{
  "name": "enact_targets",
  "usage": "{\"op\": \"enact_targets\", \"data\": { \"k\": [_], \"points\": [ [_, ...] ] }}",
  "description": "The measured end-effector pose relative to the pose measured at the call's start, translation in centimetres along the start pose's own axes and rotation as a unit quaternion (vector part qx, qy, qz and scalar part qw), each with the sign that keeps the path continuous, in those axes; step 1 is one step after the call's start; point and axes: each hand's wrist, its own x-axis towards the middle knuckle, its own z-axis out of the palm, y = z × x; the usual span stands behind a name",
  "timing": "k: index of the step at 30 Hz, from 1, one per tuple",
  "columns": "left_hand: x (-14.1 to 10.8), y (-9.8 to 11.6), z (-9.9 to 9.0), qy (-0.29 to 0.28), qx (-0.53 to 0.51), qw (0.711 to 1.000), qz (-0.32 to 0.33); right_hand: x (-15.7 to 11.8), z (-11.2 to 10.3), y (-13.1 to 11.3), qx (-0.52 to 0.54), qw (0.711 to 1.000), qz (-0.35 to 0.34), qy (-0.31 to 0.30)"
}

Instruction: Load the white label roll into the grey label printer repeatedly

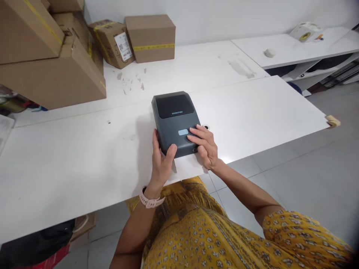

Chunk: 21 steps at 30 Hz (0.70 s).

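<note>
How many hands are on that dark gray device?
2: the left hand at the left side of the dark gray device, the right hand at its right, fingers beside the pale button. No others show.

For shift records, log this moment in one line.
left hand: on dark device, left side | right hand: on its right side | pale blue panel: uncovered | beyond: taped cartons on white table

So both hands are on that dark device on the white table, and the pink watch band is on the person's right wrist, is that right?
Not quite: the head view shows the pink watch band on the left wrist, not the right. The left hand and right hand are indeed both on the dark device on the white table.
</note>
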Motion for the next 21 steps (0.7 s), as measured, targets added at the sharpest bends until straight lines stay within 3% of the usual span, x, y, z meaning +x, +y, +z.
{"op": "enact_targets", "data": {
  "k": [5,8,10,14,21],
  "points": [
    [-3.0,-1.3,-0.5,0.001,-0.045,0.998,-0.053,-0.1,0.1,0.0,0.012,1.0,0.013,0.011],
    [-6.3,-2.7,-0.4,0.059,0.0,0.997,-0.055,-0.1,0.2,-0.3,0.033,0.999,0.028,0.021],
    [-7.8,-3.0,-0.1,0.063,0.041,0.995,-0.07,0.0,0.2,-0.5,0.039,0.998,0.037,0.019],
    [-7.4,-1.9,1.1,0.001,0.002,0.991,-0.133,0.4,-0.1,-0.9,0.032,0.997,0.068,0.004],
    [-5.9,1.3,3.1,-0.003,-0.123,0.98,-0.157,0.9,-0.5,-1.1,0.038,0.996,0.083,-0.018]
  ]
}}
